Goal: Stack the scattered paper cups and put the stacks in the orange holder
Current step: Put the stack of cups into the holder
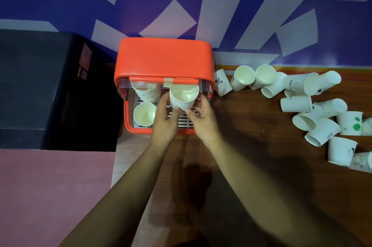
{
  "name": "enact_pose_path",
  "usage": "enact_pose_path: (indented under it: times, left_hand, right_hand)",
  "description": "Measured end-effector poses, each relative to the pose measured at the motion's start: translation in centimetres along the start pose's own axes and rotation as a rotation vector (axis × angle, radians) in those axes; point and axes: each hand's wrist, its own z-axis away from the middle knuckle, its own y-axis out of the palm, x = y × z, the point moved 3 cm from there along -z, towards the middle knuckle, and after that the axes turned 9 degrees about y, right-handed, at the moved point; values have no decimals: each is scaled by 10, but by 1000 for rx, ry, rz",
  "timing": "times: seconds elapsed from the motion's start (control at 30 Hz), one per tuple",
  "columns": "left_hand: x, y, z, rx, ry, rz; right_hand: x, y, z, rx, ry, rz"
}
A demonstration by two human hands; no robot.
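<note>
The orange holder (pixel 164 59) stands at the table's back edge, its front open over a white slatted tray. Inside at the back left leans a tall stack of cups (pixel 146 91); a single cup (pixel 144 114) stands in front of it. Both hands grip a second stack of white paper cups (pixel 183 96) inside the holder's right half: my left hand (pixel 165 120) on its left side, my right hand (pixel 203 117) on its right. Scattered paper cups (pixel 314 109) lie on their sides or stand to the right.
A black box (pixel 40 85) sits left of the holder. The brown wooden table (pixel 251 142) stretches between the holder and the loose cups. A blue and white patterned wall (pixel 221 5) rises right behind the table.
</note>
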Motion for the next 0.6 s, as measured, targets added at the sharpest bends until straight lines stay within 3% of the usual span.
enact_pose_path:
  times: [0.27, 0.6]
  left_hand:
    - [-10, 1, -12, -23, -51, 25]
    - [-3, -2, -8, 33, 45, -125]
  right_hand:
    - [7, 6, -8, -23, -5, -15]
    - [4, 13, -3, -17, -39, 41]
